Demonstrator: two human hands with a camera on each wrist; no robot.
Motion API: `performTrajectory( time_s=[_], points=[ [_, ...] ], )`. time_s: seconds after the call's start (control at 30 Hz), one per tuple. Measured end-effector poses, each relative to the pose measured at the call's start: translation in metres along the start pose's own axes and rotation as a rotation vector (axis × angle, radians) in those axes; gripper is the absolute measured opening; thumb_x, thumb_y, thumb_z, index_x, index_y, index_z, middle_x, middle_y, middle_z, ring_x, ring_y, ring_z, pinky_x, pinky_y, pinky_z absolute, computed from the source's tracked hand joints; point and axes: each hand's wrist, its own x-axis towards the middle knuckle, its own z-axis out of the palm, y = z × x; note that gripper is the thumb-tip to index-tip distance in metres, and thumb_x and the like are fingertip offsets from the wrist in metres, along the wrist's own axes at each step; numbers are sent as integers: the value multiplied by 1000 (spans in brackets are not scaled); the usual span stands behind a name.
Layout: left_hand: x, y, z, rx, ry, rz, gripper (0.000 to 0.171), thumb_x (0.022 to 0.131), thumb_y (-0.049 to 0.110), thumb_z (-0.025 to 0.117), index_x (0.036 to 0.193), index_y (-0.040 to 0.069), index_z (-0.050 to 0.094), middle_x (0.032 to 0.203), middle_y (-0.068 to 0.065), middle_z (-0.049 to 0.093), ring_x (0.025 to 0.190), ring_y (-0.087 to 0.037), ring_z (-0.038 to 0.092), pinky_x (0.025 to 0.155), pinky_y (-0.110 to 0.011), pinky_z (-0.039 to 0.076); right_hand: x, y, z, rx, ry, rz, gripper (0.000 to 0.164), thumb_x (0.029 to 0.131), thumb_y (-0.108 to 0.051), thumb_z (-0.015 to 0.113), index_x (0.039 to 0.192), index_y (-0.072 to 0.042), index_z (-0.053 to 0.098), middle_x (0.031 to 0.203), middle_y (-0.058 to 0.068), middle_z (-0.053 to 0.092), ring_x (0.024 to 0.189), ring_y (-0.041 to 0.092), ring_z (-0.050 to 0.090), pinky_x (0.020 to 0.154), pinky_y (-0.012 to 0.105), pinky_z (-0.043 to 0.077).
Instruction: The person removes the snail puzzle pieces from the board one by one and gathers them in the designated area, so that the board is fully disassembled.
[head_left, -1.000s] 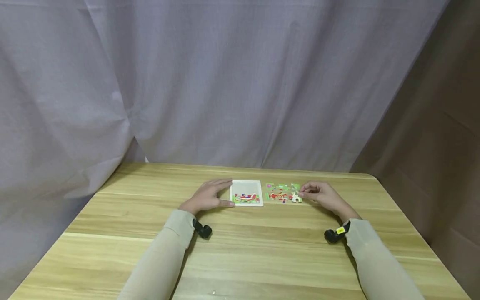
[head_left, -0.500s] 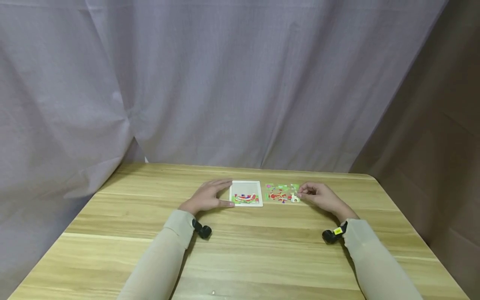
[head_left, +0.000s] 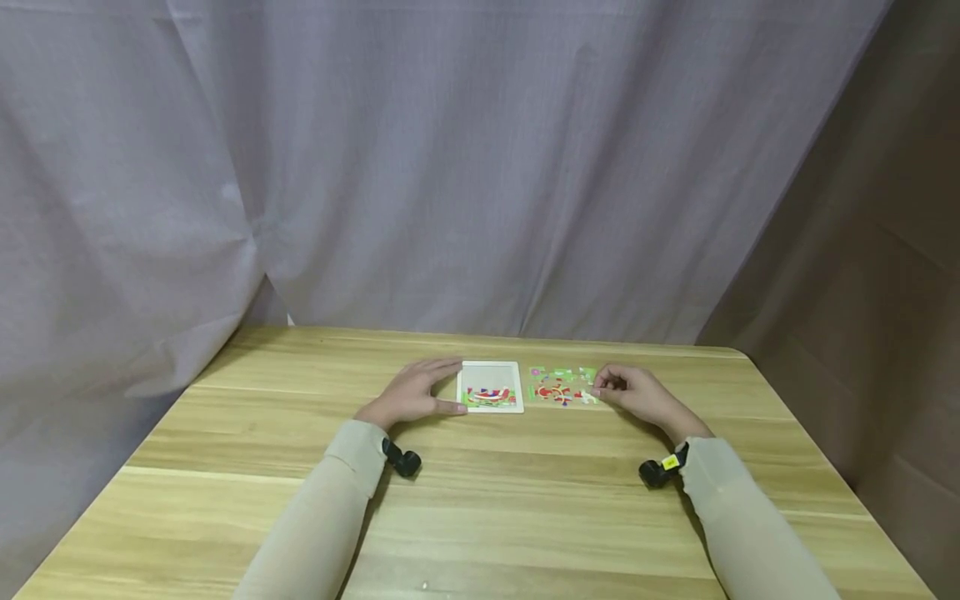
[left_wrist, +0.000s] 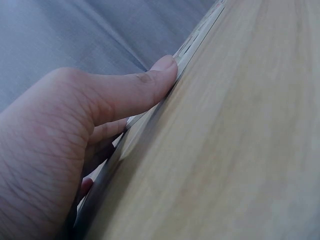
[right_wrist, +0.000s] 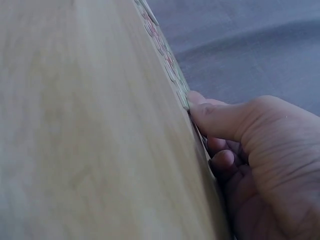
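Observation:
In the head view, a white puzzle frame [head_left: 519, 375] lies flat, with joined red, white and green pieces across its near part. My left hand [head_left: 411, 395] steadies its left side, fingers extended at the far corner and thumb at the near one. The left wrist view shows that thumb [left_wrist: 145, 90] resting on the frame's edge. Loose jigsaw pieces [head_left: 553, 392] lie flat to the right of the frame. At their right end my right hand [head_left: 637, 395] pinches a pale puzzle piece [head_left: 589, 398] between thumb and forefinger. Its other fingers are curled in.
Everything lies on a wooden table [head_left: 480, 500], near its far edge. A grey curtain [head_left: 420, 167] hangs behind it, with a brown cloth [head_left: 855, 317] on the right. Each wrist carries a black camera, such as the left camera [head_left: 407, 463].
My right hand has shifted slightly left. The pale piece at its fingertips shows less of its face than before. My left hand and the frame have stayed put.

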Motion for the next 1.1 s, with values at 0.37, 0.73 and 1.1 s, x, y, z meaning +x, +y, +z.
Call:
performTrajectory(
  time_s=[0.37, 0.73, 1.1],
  points=[
    [-2, 0, -2, -3, -11, -11, 93, 97, 58, 79, 173, 13, 46, 182, -10, 41, 170, -41, 36, 141, -70, 19, 0, 2, 2, 64, 6, -3, 9, 108, -10, 75, 107, -1, 75, 98, 8, 71, 88, 12, 59, 77, 23, 50],
    [-1, 2, 0, 7, -14, -11, 93, 98, 58, 78, 173, 13, 46, 182, -9, 41, 170, -40, 37, 140, -70, 20, -2, 9, 0, 58, 6, 34, 9, 109, -14, 75, 110, -5, 75, 100, 7, 70, 90, 15, 61, 79, 25, 52],
    [4, 4, -3, 13, -3, -6, 93, 97, 58, 78, 173, 14, 46, 182, -9, 42, 169, -40, 37, 140, -70, 21, 13, -40, 17, 76, 96, -100, 12, 107, -15, 77, 112, -5, 76, 102, 11, 78, 87, 13, 66, 75, 22, 57]
  ],
)
